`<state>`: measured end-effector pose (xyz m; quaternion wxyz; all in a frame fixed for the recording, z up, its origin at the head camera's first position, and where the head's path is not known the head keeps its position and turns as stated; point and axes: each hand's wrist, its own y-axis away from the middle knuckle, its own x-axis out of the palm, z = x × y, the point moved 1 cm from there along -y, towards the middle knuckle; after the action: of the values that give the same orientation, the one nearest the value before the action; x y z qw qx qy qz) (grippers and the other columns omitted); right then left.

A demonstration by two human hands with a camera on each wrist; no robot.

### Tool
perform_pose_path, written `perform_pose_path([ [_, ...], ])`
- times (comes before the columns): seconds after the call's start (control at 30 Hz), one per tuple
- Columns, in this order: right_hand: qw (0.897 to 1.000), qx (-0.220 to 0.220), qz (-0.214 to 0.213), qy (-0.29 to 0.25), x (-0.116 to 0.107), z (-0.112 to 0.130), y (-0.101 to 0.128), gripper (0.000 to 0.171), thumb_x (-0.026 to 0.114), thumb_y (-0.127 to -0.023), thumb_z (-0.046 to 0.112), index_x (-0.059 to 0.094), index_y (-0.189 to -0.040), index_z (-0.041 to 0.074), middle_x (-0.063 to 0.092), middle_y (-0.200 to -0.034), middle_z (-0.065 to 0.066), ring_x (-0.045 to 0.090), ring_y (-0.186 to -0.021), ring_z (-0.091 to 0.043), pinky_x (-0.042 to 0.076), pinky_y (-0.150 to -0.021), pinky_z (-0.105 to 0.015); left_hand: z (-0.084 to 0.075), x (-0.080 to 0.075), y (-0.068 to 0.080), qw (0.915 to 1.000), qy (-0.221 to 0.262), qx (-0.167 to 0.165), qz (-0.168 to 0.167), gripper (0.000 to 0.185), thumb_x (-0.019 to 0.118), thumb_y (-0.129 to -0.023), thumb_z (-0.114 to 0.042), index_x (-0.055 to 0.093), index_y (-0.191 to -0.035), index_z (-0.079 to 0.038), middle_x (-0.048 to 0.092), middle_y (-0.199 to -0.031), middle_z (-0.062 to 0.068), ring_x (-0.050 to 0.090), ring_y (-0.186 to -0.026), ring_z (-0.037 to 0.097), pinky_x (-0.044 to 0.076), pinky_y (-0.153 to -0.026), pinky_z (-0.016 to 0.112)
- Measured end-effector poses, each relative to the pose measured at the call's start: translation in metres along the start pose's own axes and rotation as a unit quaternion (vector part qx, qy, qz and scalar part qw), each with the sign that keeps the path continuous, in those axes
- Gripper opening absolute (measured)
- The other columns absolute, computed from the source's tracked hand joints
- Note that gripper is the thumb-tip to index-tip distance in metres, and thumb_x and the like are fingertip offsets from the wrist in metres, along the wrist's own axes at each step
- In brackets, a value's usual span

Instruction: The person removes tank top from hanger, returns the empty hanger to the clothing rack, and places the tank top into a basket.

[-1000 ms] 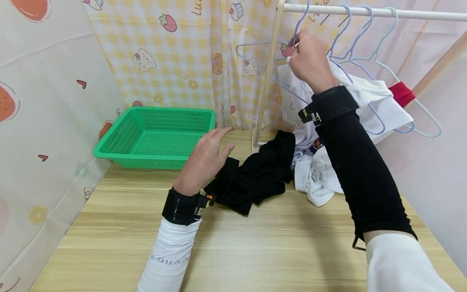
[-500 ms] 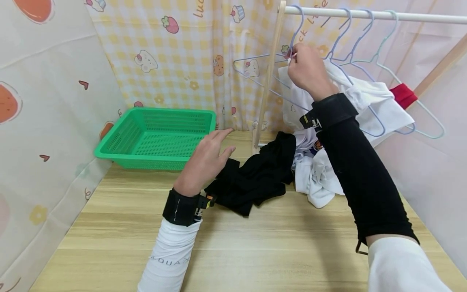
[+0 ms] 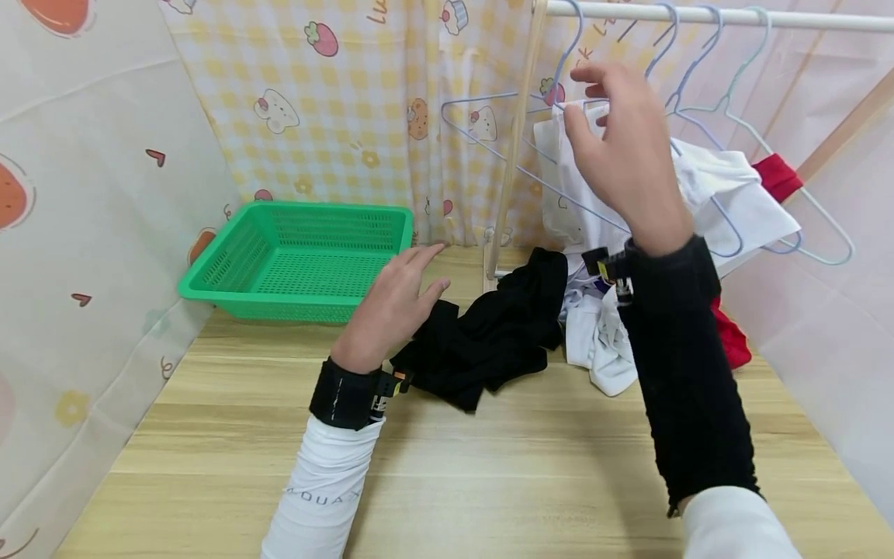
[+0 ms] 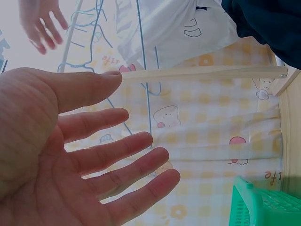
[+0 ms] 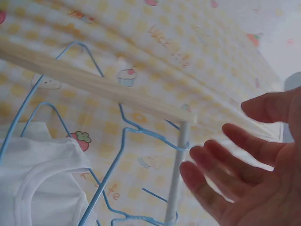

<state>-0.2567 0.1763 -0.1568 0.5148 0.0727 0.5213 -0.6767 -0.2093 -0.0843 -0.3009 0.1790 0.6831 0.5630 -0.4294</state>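
Both hands hold nothing. Right hand (image 3: 621, 155), fingers loosely spread, hovers just off the white garment (image 3: 726, 194) draped on a hanger (image 3: 489, 147) directly beyond its fingertips. Left hand (image 3: 391, 307), fingers straight, rests beside the black garment (image 3: 496, 334) on the bench (image 3: 489, 466).

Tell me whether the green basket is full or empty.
Empty: the green basket shows bare mesh across its floor and walls.

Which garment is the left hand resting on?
The black garment, crumpled on the table under the left hand; the white and red ones lie farther right.
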Motion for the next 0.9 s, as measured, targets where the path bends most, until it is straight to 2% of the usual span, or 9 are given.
perform_pose_path([
  [0.1,0.998,-0.036,-0.042,-0.026,-0.003,-0.001,0.024,0.044,0.061,-0.108,0.024,0.063,-0.149,0.011,0.064,-0.151,-0.004,0.061,-0.135,-0.020,0.050,-0.100,-0.024,0.000,0.001,-0.001,1.0000,-0.001,-0.002,0.003,0.059,0.062,-0.112,-0.024,0.043,-0.165,-0.008,0.044,-0.168,0.019,0.038,-0.159,0.038,0.036,-0.129,0.054],
  [0.17,0.996,-0.045,-0.060,-0.043,-0.003,-0.004,0.040,0.045,0.064,-0.106,0.025,0.065,-0.148,0.013,0.066,-0.150,-0.003,0.062,-0.135,-0.020,0.050,-0.099,-0.022,0.000,0.001,-0.001,1.0000,-0.001,-0.007,0.006,0.060,0.062,-0.112,-0.026,0.042,-0.166,-0.008,0.043,-0.168,0.018,0.038,-0.159,0.037,0.035,-0.129,0.054],
  [0.27,0.995,-0.043,-0.065,-0.068,-0.002,-0.013,0.062,0.047,0.067,-0.103,0.028,0.066,-0.149,0.016,0.066,-0.151,-0.001,0.061,-0.137,-0.019,0.053,-0.104,-0.031,0.000,0.001,-0.001,0.9999,-0.002,-0.011,0.009,0.061,0.062,-0.112,-0.026,0.040,-0.167,-0.008,0.042,-0.169,0.018,0.037,-0.160,0.037,0.035,-0.129,0.055],
  [0.4,0.996,-0.048,-0.032,-0.073,0.002,-0.028,0.085,0.050,0.069,-0.103,0.028,0.065,-0.151,0.015,0.063,-0.155,-0.002,0.057,-0.144,-0.020,0.053,-0.108,-0.053,0.000,0.002,-0.001,0.9998,-0.003,-0.014,0.012,0.064,0.064,-0.111,-0.026,0.039,-0.167,-0.008,0.040,-0.170,0.018,0.035,-0.160,0.038,0.035,-0.129,0.055],
  [0.43,0.996,-0.049,-0.019,-0.070,0.002,-0.031,0.088,0.050,0.070,-0.103,0.027,0.064,-0.151,0.015,0.062,-0.156,-0.003,0.056,-0.145,-0.021,0.052,-0.107,-0.055,0.000,0.002,-0.001,0.9998,-0.003,-0.014,0.014,0.065,0.064,-0.111,-0.026,0.038,-0.168,-0.009,0.040,-0.170,0.018,0.035,-0.160,0.038,0.035,-0.129,0.056],
  [0.63,0.997,-0.041,0.058,-0.041,0.002,-0.044,0.103,0.052,0.070,-0.105,0.027,0.060,-0.155,0.015,0.059,-0.159,-0.006,0.058,-0.141,-0.028,0.054,-0.102,-0.059,-0.001,0.003,-0.003,0.9995,-0.007,-0.010,0.028,0.070,0.068,-0.109,-0.026,0.036,-0.169,-0.011,0.038,-0.171,0.018,0.034,-0.160,0.038,0.036,-0.128,0.056],
  [0.73,0.996,-0.037,0.075,-0.040,0.000,-0.047,0.105,0.052,0.071,-0.105,0.026,0.059,-0.155,0.016,0.059,-0.159,-0.006,0.058,-0.141,-0.029,0.055,-0.101,-0.058,-0.002,0.005,-0.005,0.9991,-0.014,0.002,0.040,0.073,0.070,-0.107,-0.026,0.035,-0.169,-0.011,0.038,-0.170,0.019,0.036,-0.159,0.038,0.038,-0.127,0.055],
  [0.9,0.994,-0.021,0.091,-0.050,-0.006,-0.052,0.108,0.052,0.070,-0.106,0.024,0.058,-0.156,0.017,0.057,-0.160,-0.006,0.058,-0.143,-0.032,0.052,-0.108,-0.063,-0.006,0.016,-0.008,0.9973,-0.029,0.028,0.061,0.083,0.079,-0.102,-0.024,0.033,-0.170,-0.011,0.038,-0.170,0.017,0.039,-0.157,0.037,0.042,-0.124,0.052],
])
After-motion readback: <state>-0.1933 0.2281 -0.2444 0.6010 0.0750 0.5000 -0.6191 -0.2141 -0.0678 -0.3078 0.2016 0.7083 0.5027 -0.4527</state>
